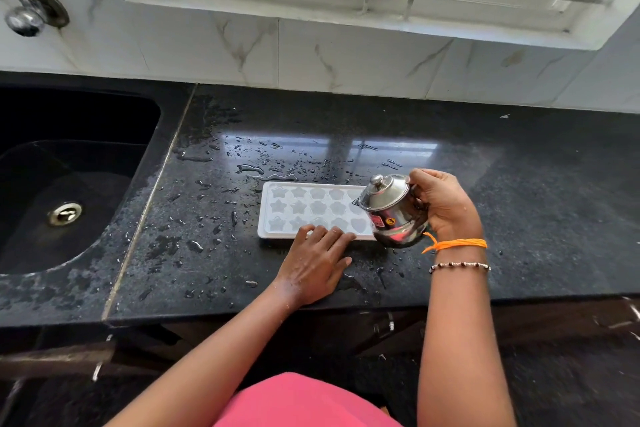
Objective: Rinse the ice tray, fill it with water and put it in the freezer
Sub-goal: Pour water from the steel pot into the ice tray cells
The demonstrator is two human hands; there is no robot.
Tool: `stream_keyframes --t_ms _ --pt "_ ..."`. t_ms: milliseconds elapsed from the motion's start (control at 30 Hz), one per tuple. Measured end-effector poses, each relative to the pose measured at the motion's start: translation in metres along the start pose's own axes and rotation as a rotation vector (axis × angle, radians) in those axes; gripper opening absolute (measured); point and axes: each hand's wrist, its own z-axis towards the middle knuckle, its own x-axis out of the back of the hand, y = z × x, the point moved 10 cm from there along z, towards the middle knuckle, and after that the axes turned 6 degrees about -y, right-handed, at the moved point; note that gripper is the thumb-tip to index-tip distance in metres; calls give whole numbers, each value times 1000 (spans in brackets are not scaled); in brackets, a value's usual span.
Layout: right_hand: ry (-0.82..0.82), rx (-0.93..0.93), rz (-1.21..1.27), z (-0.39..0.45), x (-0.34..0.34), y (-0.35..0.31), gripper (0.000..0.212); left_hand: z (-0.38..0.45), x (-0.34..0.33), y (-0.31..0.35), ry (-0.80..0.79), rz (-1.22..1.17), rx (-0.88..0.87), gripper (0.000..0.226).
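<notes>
A white ice tray (304,208) with star and heart shaped cells lies flat on the black counter (519,218). My left hand (317,262) rests flat on the counter, its fingertips lying on the tray's near rim. My right hand (443,206) grips a small steel lidded pot (389,208) and holds it tilted to the left over the tray's right end, hiding that end of the tray. I cannot make out a stream of water from the pot.
A black sink (69,184) with a metal drain lies at the left, with a steel tap (24,0) on the wall above it. Water drops and small puddles are scattered over the counter around the tray. A window is behind the counter.
</notes>
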Motion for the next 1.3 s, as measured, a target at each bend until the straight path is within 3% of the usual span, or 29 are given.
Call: stream_keyframes --t_ms 167,667,1300 --pt "40 22 -38 1 9 0 35 0 -7 13 -34 34 -54 45" --pt "58 -21 -276 4 17 10 39 -3 -9 9 -52 66 -3 52" --pt "55 -9 -293 2 14 6 41 -2 -10 7 -40 67 -2 50"
